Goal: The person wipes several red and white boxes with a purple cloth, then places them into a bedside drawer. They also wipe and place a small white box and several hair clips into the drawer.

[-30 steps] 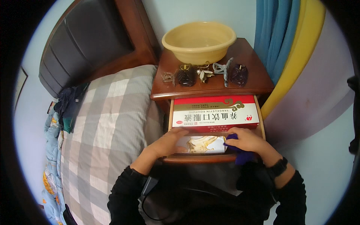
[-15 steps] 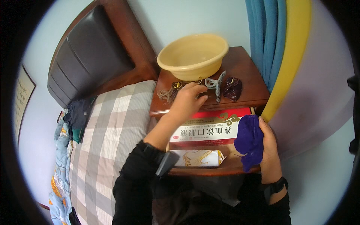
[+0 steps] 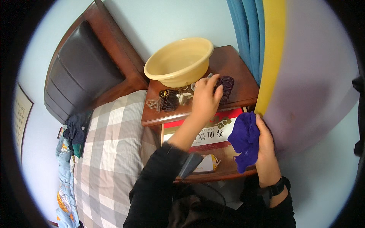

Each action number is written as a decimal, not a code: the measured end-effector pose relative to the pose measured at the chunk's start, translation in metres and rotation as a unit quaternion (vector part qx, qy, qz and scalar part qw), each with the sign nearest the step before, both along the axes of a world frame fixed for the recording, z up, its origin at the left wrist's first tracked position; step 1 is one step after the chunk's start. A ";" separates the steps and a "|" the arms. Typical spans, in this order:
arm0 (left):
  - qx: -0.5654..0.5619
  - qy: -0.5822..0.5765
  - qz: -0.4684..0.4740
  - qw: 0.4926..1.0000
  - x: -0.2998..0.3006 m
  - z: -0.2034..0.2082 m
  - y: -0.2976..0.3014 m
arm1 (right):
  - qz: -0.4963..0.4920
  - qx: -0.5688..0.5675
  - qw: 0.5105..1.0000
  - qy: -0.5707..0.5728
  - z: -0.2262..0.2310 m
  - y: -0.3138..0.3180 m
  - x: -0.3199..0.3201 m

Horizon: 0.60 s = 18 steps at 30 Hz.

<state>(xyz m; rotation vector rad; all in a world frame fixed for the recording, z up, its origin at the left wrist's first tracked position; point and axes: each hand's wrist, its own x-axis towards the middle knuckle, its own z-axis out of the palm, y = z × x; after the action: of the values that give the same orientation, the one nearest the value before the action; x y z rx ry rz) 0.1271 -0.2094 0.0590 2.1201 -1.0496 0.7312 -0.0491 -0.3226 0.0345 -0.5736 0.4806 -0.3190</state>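
My left hand (image 3: pixel 205 95) reaches over the nightstand top, its fingers bent round a grey hair claw clip (image 3: pixel 193 86) that they mostly hide. Beside my thumb lies a dark brown claw clip (image 3: pixel 227 89). Left of the hand are a pearl-and-leaf hair clip (image 3: pixel 184 97), a black clip with a yellow part (image 3: pixel 166 102) and a clear clip (image 3: pixel 153 104). Over the right side of the open drawer, my right hand (image 3: pixel 266 142) is closed on a crumpled purple cloth (image 3: pixel 245 140).
A yellow basin (image 3: pixel 178 62) stands at the back of the nightstand (image 3: pixel 237 68). Below, the pulled-out drawer holds a red and white box (image 3: pixel 213 133) and a smaller white box (image 3: pixel 203 165). The checked bed (image 3: pixel 110 144) is at left, a blue and yellow curtain (image 3: pixel 273 49) at right.
My left hand has moved right from the pearl clip's place to the grey claw clip. The pearl clip now shows uncovered. My right hand still holds the purple cloth. The view has shifted slightly.
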 end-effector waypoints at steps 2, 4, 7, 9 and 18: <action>-0.170 0.263 -0.120 0.942 -0.030 0.006 0.024 | -0.035 0.009 0.999 -0.024 0.002 0.005 -0.001; -0.306 0.525 -0.230 0.760 -0.070 0.007 0.055 | -0.075 0.011 0.993 -0.085 0.005 0.013 -0.003; -0.377 0.709 -0.253 0.540 -0.117 -0.002 0.080 | -0.099 -0.399 0.890 -0.200 0.007 0.036 -0.008; -0.399 0.721 -0.181 0.538 -0.141 -0.015 0.081 | -0.014 -0.753 0.627 -0.200 0.006 0.062 -0.009; -0.399 0.565 -0.205 0.693 -0.150 -0.044 0.104 | -0.062 -0.670 0.718 -0.179 0.000 0.101 0.015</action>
<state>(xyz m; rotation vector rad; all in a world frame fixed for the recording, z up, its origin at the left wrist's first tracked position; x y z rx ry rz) -0.0233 -0.1056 0.0153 1.0724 -0.3125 -0.3618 -0.0345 -0.2215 0.0348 -1.8657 -0.2011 -0.9047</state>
